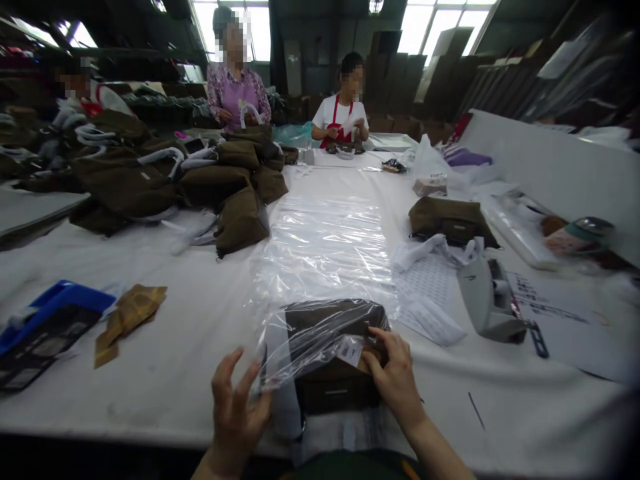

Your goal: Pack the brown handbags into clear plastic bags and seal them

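Note:
A dark brown fabric bag [335, 357] lies on the table close to me, partly wrapped in a clear plastic sheet [285, 340]. A small white label [351, 351] shows through the plastic on its near corner. My right hand [395, 377] grips the plastic and the bag's right end. My left hand [235, 417] is raised with fingers spread beside the bag's left side, its fingertips at the plastic's edge. A longer clear plastic sheet [325, 253] stretches away from the bag along the table.
The long white-covered table [125, 407] holds piled olive-brown bags [215, 200] at the far left and another bag [450, 220] at the right. A grey machine [487, 300], printed sheets [425, 287] and a blue tray [50, 327] lie nearby. Two co-workers [295, 87] sit beyond.

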`<state>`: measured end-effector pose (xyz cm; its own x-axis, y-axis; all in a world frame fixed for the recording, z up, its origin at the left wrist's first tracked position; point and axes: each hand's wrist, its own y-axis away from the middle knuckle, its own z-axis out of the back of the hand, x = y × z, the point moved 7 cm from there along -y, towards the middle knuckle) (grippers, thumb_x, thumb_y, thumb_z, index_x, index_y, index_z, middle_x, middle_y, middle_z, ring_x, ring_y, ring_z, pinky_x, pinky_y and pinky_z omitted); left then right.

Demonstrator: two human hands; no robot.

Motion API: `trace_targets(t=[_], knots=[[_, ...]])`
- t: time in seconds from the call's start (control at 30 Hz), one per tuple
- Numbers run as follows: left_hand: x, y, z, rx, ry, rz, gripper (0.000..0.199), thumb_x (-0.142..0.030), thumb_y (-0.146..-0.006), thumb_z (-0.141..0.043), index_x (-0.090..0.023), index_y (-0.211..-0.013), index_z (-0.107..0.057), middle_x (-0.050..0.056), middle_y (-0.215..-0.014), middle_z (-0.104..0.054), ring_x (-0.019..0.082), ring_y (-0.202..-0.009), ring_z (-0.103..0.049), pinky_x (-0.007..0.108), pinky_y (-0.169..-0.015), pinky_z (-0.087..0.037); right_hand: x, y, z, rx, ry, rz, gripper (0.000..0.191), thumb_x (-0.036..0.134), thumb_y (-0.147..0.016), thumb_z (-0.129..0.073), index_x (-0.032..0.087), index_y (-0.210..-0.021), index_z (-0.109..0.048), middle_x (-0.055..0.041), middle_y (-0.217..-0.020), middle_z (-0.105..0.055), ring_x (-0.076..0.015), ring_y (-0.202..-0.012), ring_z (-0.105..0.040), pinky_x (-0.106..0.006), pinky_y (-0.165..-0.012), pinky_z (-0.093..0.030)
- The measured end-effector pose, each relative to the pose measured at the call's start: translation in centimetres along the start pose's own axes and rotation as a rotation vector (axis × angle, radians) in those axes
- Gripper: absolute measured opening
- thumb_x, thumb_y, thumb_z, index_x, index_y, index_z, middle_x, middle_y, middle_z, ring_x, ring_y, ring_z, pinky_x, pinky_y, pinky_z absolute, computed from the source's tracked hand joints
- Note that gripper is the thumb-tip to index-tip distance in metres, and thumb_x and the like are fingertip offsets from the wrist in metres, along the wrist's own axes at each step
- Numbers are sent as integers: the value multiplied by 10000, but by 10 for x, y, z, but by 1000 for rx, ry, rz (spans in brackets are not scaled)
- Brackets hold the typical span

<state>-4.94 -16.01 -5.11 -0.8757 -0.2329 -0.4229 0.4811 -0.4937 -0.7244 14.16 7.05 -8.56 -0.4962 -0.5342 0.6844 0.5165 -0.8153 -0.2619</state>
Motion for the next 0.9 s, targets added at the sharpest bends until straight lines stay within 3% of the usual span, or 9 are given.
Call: trace_targets(t=[0.07,0.13,0.23,0.37,0.47,0.57,0.67,0.77,0.9], knots=[[-16,-30,-5,30,57,-42,297,-113,-698,-695,-240,-955,-618,36,-1029,-569,227,-994,-541,397,-899,-440,-3,-3,0,35,-45,-18,362,269,-765,-555,250,-1127,-543,-43,-982,-561,-247,-976,-476,-441,-895,-368],[-22,-54,-11,106,230,74,105,-122,-788,-598,-212,-842,-607,-3,-823,-577,157,-807,-572,314,-795,-477,-5,-4,-1,73,-78,-13,391,271,-764,-563,254,-1154,-529,-36,-958,-557,-237,-958,-473,-418,-881,-376],[-26,-64,-5,115,461,149,99,-125,-830,-524,-194,-844,-594,9,-821,-551,140,-756,-571,258,-665,-490,-8,0,-3,48,-67,-14,274,315,-784,-562,228,-1044,-574,-30,-851,-547,-230,-886,-481,-398,-833,-384],[-17,-21,10,108,238,-179,253,-67,-760,-596,-228,-952,-632,14,-827,-532,154,-787,-569,286,-722,-499,-33,14,2,-211,-83,-194,215,408,-829,-502,194,-822,-517,-3,-687,-490,-188,-653,-481,-343,-655,-408],[23,18,3,128,-42,-133,151,-88,-790,-567,-215,-857,-612,11,-775,-517,139,-710,-562,266,-678,-503,-57,26,9,-305,-95,-261,213,401,-856,-472,191,-891,-481,-25,-766,-521,-185,-676,-516,-320,-625,-431],[52,37,-9,145,-113,-10,55,-167,-835,-511,-195,-801,-544,27,-792,-522,154,-720,-569,277,-678,-509,-68,26,10,-126,19,-29,159,339,-894,-440,200,-903,-517,-47,-838,-552,-195,-779,-542,-335,-715,-444],[63,39,-27,247,-97,38,63,-201,-854,-468,-185,-840,-527,39,-826,-541,166,-786,-579,281,-739,-507,-79,18,14,-15,124,220,131,284,-906,-431,205,-929,-532,-52,-840,-570,-197,-810,-553,-349,-755,-452],[75,39,-36,361,-95,53,118,-191,-862,-418,-179,-841,-534,55,-868,-566,167,-809,-589,273,-748,-507,-97,3,16,19,247,274,168,295,-906,-409,180,-928,-529,-74,-836,-578,-221,-817,-564,-385,-763,-464],[76,59,-21,444,-45,6,155,-134,-844,-403,-178,-850,-552,44,-831,-596,144,-774,-604,222,-700,-501,-116,15,10,171,311,294,206,271,-922,-347,187,-914,-534,-50,-771,-594,-193,-713,-590,-333,-673,-478]])
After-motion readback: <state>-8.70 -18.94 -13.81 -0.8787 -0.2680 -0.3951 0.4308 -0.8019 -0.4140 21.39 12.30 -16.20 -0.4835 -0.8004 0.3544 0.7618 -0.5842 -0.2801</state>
